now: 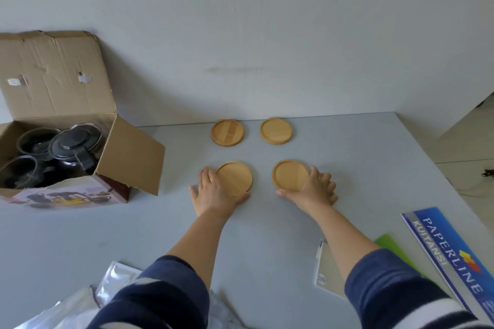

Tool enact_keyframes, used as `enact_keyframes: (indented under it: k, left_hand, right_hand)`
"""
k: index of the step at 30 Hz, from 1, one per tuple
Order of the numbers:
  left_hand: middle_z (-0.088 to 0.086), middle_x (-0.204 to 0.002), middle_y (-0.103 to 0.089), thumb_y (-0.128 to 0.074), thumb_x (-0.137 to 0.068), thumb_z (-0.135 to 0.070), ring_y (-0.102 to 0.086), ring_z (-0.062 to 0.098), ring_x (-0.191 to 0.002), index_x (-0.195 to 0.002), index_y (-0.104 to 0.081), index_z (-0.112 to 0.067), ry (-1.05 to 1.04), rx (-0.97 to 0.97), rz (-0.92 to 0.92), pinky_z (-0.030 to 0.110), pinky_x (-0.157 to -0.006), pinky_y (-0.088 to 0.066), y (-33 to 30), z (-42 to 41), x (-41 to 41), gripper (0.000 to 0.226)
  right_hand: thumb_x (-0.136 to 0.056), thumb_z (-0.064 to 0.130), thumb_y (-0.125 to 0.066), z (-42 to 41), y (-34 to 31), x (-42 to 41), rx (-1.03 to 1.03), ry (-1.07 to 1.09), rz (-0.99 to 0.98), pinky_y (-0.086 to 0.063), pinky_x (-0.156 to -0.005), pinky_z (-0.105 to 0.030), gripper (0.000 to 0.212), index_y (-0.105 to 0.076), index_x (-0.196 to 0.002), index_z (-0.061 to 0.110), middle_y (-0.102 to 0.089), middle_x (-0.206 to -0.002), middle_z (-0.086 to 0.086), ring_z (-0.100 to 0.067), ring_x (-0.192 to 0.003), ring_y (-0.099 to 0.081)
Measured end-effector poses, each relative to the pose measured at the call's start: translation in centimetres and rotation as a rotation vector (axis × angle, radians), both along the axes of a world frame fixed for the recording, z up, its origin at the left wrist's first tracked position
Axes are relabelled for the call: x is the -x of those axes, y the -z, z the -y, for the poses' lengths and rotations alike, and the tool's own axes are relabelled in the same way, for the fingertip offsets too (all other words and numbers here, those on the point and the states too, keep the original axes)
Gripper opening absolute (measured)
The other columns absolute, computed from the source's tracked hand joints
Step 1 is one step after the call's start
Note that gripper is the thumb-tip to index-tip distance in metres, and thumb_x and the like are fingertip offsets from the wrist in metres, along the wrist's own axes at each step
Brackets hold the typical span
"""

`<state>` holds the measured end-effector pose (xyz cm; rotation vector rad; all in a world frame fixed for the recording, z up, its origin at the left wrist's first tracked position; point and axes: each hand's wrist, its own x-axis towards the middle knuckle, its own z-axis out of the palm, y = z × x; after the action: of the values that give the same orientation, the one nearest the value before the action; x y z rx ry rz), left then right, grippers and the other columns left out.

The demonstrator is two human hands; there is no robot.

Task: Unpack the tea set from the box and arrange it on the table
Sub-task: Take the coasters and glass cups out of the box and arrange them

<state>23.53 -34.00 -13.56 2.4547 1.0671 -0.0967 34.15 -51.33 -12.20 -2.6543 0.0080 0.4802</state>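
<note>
Two wooden coasters lie at the back of the grey table [267,235]: one at back left [227,132], one at back right [276,131]. Nearer me lie two more. My left hand [213,192] grips the front left coaster [235,178] by its left and near rim. My right hand [314,189] grips the front right coaster [290,175] by its right and near rim. The open cardboard box [125,152] stands at the left. Inside it are a dark glass teapot [73,151] with a black lid and glass cups [34,140].
A blue Paperline receipt book [451,254], a green sheet [393,244] and a beige booklet [330,270] lie at the front right. Silvery plastic wrapping [115,280] lies at the front left. A white wall [267,35] runs behind the table, whose right edge [443,171] drops to the floor.
</note>
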Motion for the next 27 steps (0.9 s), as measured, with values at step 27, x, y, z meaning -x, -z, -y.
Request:
enact_keyframes:
  k: [27]
  left_hand:
    - [-0.004,-0.155,-0.009,-0.064,-0.07,-0.064,-0.016,0.026,-0.143,-0.138,-0.038,-0.018,-0.446,-0.151,0.084,0.048,-0.111,-0.032,-9.0,-27.5,21.2,0.087]
  right_hand:
    - [-0.086,0.053,-0.052,-35.1,-11.1,14.5,-0.172,-0.892,0.301,-0.028,-0.105,-0.044,0.059,-0.041,-0.138,0.028,-0.04,-0.143,0.0,-0.024,-0.134,-0.032]
